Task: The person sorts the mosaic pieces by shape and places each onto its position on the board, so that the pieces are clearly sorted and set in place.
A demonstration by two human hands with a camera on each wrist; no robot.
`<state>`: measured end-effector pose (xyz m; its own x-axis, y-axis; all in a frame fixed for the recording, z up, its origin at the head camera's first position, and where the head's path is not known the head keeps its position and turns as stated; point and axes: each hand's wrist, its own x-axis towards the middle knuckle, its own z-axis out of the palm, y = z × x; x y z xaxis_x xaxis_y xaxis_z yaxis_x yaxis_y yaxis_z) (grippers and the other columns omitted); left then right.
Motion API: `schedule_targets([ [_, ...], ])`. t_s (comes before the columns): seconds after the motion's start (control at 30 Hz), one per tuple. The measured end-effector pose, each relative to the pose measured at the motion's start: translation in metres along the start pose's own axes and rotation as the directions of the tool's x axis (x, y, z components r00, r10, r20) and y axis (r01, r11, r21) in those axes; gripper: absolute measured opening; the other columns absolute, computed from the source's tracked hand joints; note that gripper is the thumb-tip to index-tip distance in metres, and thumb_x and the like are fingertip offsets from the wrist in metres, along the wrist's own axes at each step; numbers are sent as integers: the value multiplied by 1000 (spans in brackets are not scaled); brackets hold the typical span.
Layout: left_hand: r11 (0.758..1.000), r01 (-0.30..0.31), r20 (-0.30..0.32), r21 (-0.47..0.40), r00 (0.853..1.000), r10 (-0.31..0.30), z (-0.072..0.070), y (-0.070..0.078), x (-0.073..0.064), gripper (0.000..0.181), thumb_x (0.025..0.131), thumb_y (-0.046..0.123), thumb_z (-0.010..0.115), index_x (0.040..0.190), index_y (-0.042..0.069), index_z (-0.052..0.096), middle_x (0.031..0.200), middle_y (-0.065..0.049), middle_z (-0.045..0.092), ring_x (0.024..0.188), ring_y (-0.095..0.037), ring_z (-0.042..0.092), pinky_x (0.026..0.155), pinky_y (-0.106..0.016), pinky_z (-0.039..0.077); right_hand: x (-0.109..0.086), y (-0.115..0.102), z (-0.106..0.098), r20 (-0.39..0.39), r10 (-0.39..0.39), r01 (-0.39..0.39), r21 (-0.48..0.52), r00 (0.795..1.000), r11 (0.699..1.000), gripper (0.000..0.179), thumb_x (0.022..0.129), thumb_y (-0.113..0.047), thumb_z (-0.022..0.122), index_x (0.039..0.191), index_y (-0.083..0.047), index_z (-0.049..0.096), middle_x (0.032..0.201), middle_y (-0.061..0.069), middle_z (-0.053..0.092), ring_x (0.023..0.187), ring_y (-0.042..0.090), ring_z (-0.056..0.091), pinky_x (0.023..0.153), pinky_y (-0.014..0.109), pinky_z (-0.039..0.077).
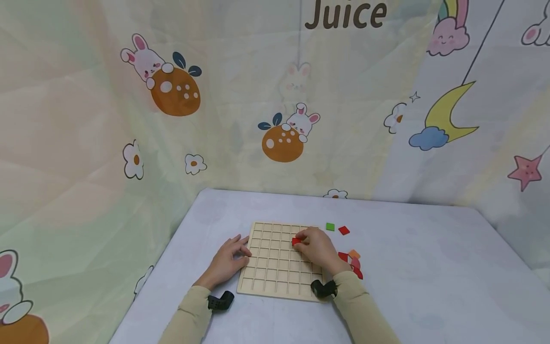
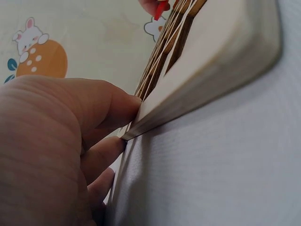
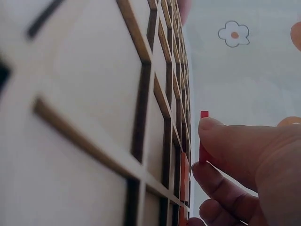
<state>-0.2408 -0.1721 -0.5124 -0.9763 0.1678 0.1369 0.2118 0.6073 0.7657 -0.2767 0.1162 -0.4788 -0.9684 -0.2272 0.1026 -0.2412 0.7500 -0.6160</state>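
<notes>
Over the grid board, my right hand is pinching a level red tile, left hand loosely touching the left rim; white table fronting far printed backdrop.

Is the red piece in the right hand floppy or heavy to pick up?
The red piece is probably stiff, since its edge looks straight. It's likely light, being small and thin where the right hand pinches it.
</notes>
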Motion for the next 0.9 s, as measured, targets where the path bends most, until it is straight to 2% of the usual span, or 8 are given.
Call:
schedule_targets([
  [0.37, 1000, 23, 4, 0, 1000, -23, 1, 1, 0, 16, 84, 13, 72, 84, 28, 65, 147, -1, 49, 147, -27, 24, 122, -50, 12, -1, 4, 3, -9, -32, 32, -23, 999, 999, 25, 83, -23, 78, 106, -13, 74, 97, -2, 64, 80, 11, 57, 71, 27, 52],
  [0.67, 1000, -1, -2, -6, 1000, 1, 1, 1, 0, 17, 84, 12, 71, 84, 27, 65, 147, -3, 50, 146, -29, 26, 121, -51, 12, -1, 5, 6, -15, -13, 13, -16, 1000, 1000, 24, 82, -23, 79, 104, -15, 74, 95, -3, 62, 78, 12, 54, 69, 25, 51],
  [0.9, 1000, -22, -7, -2, 1000, 22, 1, 1, 0, 18, 84, 9, 70, 84, 26, 65, 146, -5, 50, 146, -32, 26, 121, -53, 12, -1, 6, 8, -31, -44, 43, -36, 999, 998, 24, 82, -24, 79, 104, -15, 74, 96, -3, 62, 78, 13, 53, 68, 25, 49],
])
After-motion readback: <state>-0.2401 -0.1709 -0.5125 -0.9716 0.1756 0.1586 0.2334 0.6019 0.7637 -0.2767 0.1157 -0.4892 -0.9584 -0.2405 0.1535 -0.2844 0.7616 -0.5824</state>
